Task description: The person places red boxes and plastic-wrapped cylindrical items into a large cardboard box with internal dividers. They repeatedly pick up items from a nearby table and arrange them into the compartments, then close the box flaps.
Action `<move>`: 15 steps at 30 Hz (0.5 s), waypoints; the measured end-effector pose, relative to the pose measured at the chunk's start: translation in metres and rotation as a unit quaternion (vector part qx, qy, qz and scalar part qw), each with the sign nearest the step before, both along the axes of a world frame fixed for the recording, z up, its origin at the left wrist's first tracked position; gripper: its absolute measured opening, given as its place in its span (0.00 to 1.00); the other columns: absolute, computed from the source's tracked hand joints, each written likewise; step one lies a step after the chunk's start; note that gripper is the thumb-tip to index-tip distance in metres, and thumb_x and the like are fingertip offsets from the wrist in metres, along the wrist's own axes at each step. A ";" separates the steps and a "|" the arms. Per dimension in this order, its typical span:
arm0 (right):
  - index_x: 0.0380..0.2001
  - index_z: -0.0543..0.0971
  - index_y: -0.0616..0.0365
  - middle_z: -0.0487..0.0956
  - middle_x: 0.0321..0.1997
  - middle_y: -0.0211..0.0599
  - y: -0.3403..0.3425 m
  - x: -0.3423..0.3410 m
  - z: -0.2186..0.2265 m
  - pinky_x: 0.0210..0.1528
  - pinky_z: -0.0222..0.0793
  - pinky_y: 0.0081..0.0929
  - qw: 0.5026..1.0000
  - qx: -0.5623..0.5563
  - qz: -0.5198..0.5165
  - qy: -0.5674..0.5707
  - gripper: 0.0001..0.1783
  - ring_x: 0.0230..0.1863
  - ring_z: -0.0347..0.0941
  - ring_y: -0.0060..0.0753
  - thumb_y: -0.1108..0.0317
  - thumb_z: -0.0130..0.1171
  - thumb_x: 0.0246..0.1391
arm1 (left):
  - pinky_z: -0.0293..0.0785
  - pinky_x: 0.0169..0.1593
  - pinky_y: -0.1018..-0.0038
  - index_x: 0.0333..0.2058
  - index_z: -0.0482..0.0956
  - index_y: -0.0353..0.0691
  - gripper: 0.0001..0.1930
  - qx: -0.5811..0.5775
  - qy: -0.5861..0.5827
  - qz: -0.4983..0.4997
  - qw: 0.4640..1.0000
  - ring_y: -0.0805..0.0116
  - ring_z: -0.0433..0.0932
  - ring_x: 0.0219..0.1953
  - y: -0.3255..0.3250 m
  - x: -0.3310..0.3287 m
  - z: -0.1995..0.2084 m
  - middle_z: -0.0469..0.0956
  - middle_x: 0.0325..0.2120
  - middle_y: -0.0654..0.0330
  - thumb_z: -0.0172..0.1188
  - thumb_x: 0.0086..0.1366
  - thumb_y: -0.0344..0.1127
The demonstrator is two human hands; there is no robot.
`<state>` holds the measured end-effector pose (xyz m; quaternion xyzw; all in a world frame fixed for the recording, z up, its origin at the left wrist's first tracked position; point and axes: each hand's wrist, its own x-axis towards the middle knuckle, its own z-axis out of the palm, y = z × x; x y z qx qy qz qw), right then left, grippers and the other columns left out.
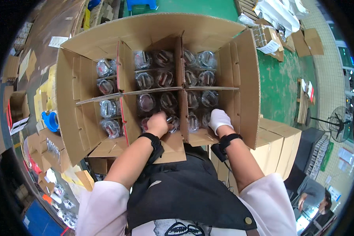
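Observation:
A large open cardboard carton (246,90) stands in front of me, split by cardboard dividers (151,91) into compartments. Round items in clear plastic, each with a bar across its top, sit in pairs inside. My bare left hand (158,124) reaches into the near middle compartment. Its fingers curl at a plastic-wrapped round item (173,123). In the near right compartment, my white-gloved right hand (220,119) is down beside another wrapped item (205,118); its fingertips are hidden. Black bands circle both wrists.
The carton's flaps (153,25) stand spread outward. Closed cardboard boxes (277,137) are stacked at the right, near a black fan (338,122). A blue tape dispenser (50,121) lies at the left among cardboard pieces. Another person (316,192) is at the lower right.

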<state>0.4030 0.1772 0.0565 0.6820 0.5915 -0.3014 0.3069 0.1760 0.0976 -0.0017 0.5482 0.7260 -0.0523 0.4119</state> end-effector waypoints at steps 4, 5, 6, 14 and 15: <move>0.45 0.80 0.62 0.75 0.53 0.55 0.012 -0.003 -0.001 0.54 0.70 0.45 0.997 -0.041 0.067 0.002 0.18 0.54 0.72 0.57 0.69 0.45 0.57 | 0.75 0.38 0.67 0.35 0.77 0.34 0.20 -0.117 -0.181 0.138 0.967 0.61 0.79 0.32 0.006 -0.027 0.026 0.79 0.30 0.54 0.72 0.50 0.40; 0.45 0.80 0.61 0.76 0.53 0.53 0.012 -0.009 0.004 0.53 0.71 0.44 0.996 -0.045 0.083 -0.005 0.18 0.54 0.73 0.55 0.68 0.45 0.57 | 0.75 0.34 0.70 0.34 0.76 0.35 0.16 -0.142 -0.224 0.202 0.943 0.64 0.77 0.30 0.007 -0.032 0.036 0.78 0.28 0.56 0.71 0.52 0.38; 0.45 0.80 0.61 0.76 0.52 0.52 0.010 -0.011 -0.003 0.53 0.71 0.44 0.994 -0.044 0.104 -0.007 0.18 0.53 0.74 0.54 0.68 0.46 0.57 | 0.74 0.31 0.72 0.33 0.75 0.37 0.13 -0.165 -0.266 0.265 0.912 0.68 0.76 0.28 0.009 -0.035 0.045 0.76 0.26 0.59 0.69 0.54 0.36; 0.42 0.82 0.56 0.79 0.49 0.48 -0.004 0.007 -0.028 0.50 0.73 0.43 0.995 -0.002 0.099 0.005 0.16 0.50 0.77 0.51 0.66 0.50 0.54 | 0.70 0.21 0.69 0.40 0.69 0.38 0.16 -0.131 -0.310 0.539 0.772 0.70 0.71 0.23 0.007 -0.053 0.042 0.70 0.24 0.61 0.60 0.64 0.43; 0.42 0.83 0.56 0.79 0.49 0.48 -0.004 0.007 -0.020 0.50 0.73 0.43 0.997 0.000 0.081 0.011 0.16 0.50 0.77 0.51 0.65 0.51 0.54 | 0.70 0.21 0.69 0.41 0.69 0.39 0.16 -0.134 -0.275 0.548 0.778 0.70 0.71 0.24 0.012 -0.052 0.037 0.69 0.25 0.61 0.59 0.66 0.45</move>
